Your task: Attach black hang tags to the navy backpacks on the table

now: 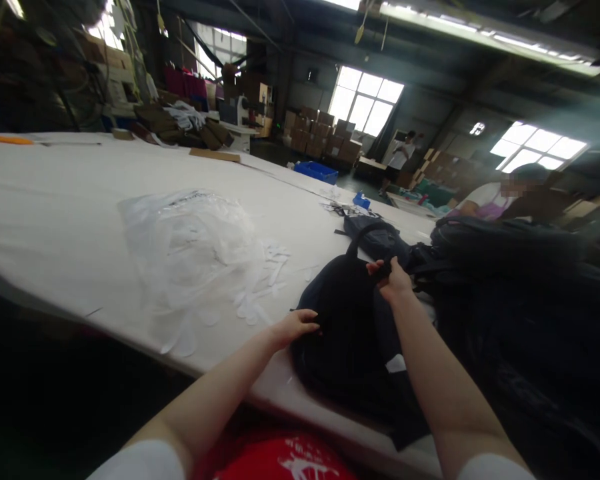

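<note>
A dark backpack (pixel 350 333) lies on the white table (pixel 70 193), close to its front edge, with a loop handle at its far end. My left hand (pixel 300 325) is closed in a pinch on the backpack's left side. On the upper right part, my right hand (pixel 393 279) grips a black strap (pixel 383 269) of the backpack between thumb and fingers. A small white tag or paper (pixel 396 363) shows on the backpack's right side. Just beyond it lies another dark bag (pixel 375 233).
A clear plastic bag (pixel 195 240) and several white cut pieces (pixel 250 307) lie left of the backpack. Dark bags (pixel 505 293) are piled at the right, with a person (pixel 495 197) behind them. A blue crate (pixel 316 172) stands past the table's far edge.
</note>
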{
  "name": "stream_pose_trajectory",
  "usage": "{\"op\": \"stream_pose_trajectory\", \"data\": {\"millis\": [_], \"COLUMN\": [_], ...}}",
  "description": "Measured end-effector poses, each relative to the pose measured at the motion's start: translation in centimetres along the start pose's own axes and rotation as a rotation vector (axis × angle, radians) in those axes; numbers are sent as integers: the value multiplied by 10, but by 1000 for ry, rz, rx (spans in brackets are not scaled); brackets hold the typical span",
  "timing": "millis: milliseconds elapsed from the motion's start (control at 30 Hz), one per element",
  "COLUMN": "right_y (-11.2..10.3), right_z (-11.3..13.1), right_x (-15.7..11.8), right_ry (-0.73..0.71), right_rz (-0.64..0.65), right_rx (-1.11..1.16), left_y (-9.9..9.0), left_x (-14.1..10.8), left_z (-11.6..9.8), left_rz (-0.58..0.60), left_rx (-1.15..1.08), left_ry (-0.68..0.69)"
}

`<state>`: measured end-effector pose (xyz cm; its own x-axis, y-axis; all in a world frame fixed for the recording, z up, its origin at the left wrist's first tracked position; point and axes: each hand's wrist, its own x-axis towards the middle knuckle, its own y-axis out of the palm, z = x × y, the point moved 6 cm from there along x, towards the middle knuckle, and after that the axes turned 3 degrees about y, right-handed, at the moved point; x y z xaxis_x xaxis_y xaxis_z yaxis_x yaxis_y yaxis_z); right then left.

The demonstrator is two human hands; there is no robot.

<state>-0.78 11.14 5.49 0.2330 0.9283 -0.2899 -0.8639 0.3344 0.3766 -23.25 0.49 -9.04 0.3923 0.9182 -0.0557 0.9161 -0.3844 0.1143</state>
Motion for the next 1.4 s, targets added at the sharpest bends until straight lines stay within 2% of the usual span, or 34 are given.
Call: {"op": "stream_pose_trajectory", "data": {"millis": [167, 267, 367, 467, 600, 633, 667, 767, 833, 900, 967, 1033, 1067, 1133, 1200, 1300, 1400], "right_y": [18, 28, 33, 37, 43, 42, 40, 33, 29, 23, 18, 11, 7, -1, -9, -19, -27], "right_z": [7, 7, 5, 1, -7, -8, -8, -3, -1, -5, -10, -16, -19, -26, -37, -67, -106], "right_x": [-39, -80, -124, -155, -171, -172, -172, -173, -174, -175, -175, -176, -177, -181, -186, -197, -208], "right_ry": [20, 0, -51, -68, -48, -64, -102, -287, -358, -351, -312, -274, -260, -222, -134, 90, 298], "right_rz": [171, 373, 537, 591, 617, 594, 562, 472, 443, 419, 402, 392, 387, 384, 393, 424, 431], "right_rx": [69, 77, -26, -117, -179, -208, -254, -436, -518, -547, -533, -487, -461, -417, -371, -281, -175], "left_y": [1, 4, 6, 1, -4, -2, 3, 27, 38, 42, 49, 61, 68, 78, 84, 83, 68], "left_x": [3, -2, -10, -16, -26, -28, -30, -38, -41, -43, -48, -58, -63, -68, -70, -63, -49], "left_z": [2, -3, -16, -41, -105, -120, -131, -148, -152, -143, -122, -99, -88, -71, -56, -41, -30], "left_rz": [-74, -115, -97, -135, -321, -300, -218, 175, 327, 397, 473, 516, 500, 403, 294, 152, -27], "left_rx": [174, 317, 447, 576, 770, 793, 771, 516, 379, 323, 224, -4, -145, -402, -549, -595, -565], "left_ry": [31, 73, 129, 160, 194, 163, 88, -157, -254, -381, -565, -709, -745, -735, -690, -654, -676]}}
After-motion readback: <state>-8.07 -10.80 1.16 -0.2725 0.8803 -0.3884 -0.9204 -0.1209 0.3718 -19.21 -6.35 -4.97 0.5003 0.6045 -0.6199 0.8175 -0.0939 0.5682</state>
